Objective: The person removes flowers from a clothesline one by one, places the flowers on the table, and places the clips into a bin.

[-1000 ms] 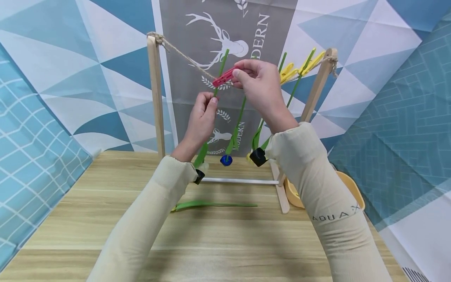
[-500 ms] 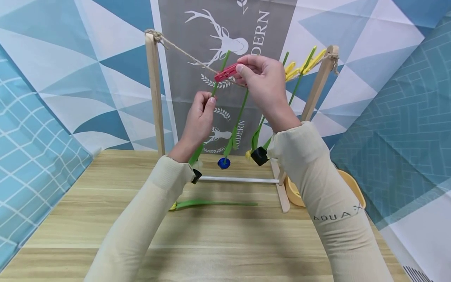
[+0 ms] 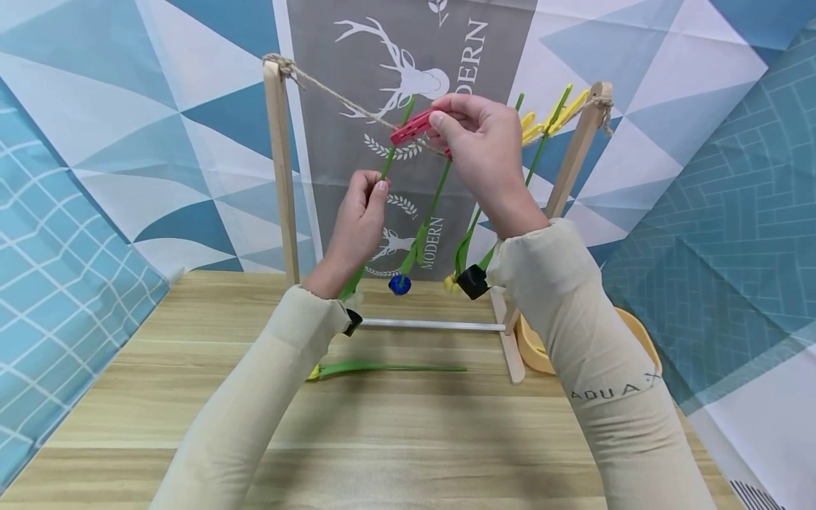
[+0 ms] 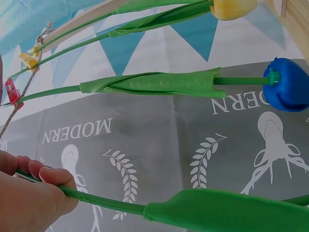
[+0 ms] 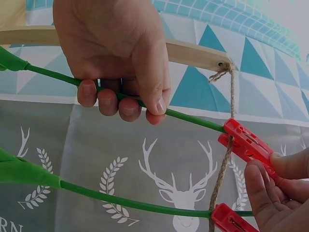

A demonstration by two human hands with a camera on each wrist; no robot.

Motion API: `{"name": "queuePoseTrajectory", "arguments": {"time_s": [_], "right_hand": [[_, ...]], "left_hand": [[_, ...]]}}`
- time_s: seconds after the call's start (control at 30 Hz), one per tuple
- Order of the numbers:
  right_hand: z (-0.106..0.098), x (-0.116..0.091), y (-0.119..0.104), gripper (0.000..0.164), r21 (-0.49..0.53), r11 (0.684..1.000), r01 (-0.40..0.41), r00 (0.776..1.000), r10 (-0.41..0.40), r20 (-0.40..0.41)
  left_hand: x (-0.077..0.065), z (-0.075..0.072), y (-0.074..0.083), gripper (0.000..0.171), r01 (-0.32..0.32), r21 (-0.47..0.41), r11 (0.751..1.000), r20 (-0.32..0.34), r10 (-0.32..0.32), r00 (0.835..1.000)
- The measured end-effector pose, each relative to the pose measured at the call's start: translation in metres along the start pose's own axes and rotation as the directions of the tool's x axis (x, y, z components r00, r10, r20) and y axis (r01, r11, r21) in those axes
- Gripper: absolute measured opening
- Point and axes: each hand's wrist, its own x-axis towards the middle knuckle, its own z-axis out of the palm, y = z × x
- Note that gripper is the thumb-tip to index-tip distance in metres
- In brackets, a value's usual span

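Observation:
My left hand point(image 3: 360, 223) grips the green stem of an artificial tulip point(image 4: 106, 201), which hangs bloom down; its pale bloom is mostly hidden behind the sleeve. Just above, my right hand point(image 3: 481, 152) pinches a red clothespin point(image 5: 248, 142) between thumb and fingers. The clothespin's front end sits over the twine point(image 5: 223, 169) and the upper stem. Beside it a second red clothespin point(image 5: 234, 220) fastens the stem of a blue tulip point(image 4: 289, 87) to the same twine. Yellow clothespins point(image 3: 569, 113) hold more stems on the right, one with a yellow bloom point(image 3: 451, 283).
Two wooden posts point(image 3: 280, 170) carry the twine, with a metal rod point(image 3: 433, 325) between them low down. Another tulip point(image 3: 382, 367) lies on the wooden table point(image 3: 408, 453). At the right, behind my sleeve, stands a yellow basket point(image 3: 637, 333).
The red clothespin and right hand have shifted slightly up and right. My left hand keeps its grip on the stem, a little left of before. The blue tulip has swung left.

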Motion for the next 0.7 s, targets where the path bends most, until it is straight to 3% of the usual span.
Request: {"name": "queuePoseTrajectory", "arguments": {"time_s": [0.23,0.5,0.7], "right_hand": [[-0.002,0.000,0.000,0.020,-0.055,0.997,0.060,0.998,-0.059,0.012],[-0.007,0.001,-0.001,0.017,-0.039,0.997,0.071,0.997,-0.071,0.000],[-0.007,-0.001,-0.001,0.020,-0.043,0.997,0.064,0.998,-0.065,-0.002]], "left_hand": [[-0.002,0.000,-0.002,0.025,-0.010,-0.002,1.000,-0.009,0.010,1.000],[-0.003,-0.002,-0.004,0.024,0.025,-0.008,1.000,-0.005,-0.025,1.000],[-0.015,-0.006,0.013,0.022,0.049,-0.015,0.999,0.006,-0.049,0.999]]}}
